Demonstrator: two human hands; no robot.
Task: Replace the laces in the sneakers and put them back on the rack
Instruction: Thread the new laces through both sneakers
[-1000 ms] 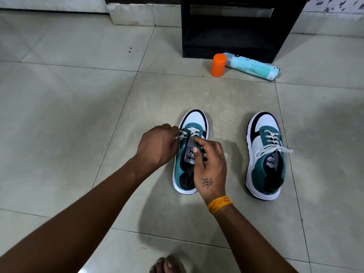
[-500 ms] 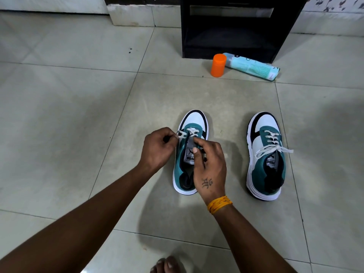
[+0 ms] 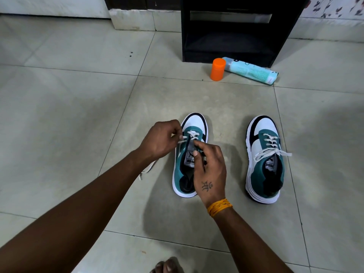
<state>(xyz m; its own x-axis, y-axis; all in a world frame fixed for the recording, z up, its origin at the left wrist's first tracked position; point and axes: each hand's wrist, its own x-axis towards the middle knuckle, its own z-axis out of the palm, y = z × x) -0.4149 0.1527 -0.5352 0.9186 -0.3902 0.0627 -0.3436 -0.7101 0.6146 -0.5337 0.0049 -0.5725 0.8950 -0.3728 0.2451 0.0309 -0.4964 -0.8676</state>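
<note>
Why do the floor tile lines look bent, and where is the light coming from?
Head view: the wide-angle lens bows the tile joints toward the edges; soft shadows fall beside the left sneaker and under the arms, so the light seems diffuse, from above; the shoe rack interior is dark; a faint sheen lies on the floor, no harsh glare; focus is sharp across the hands and both sneakers.

Two sneakers side by side on floor: left sneaker [image 3: 187, 160], right sneaker [image 3: 265, 160]. Behind: cap [image 3: 217, 69], tube [image 3: 252, 70], rack [image 3: 232, 30].

Left hand [image 3: 160, 139] pinches white lace [image 3: 184, 139] at nine o'clock of teal sneaker [image 3: 182, 174]; right hand [image 3: 209, 170] holds its tongue [image 3: 190, 157]
</note>
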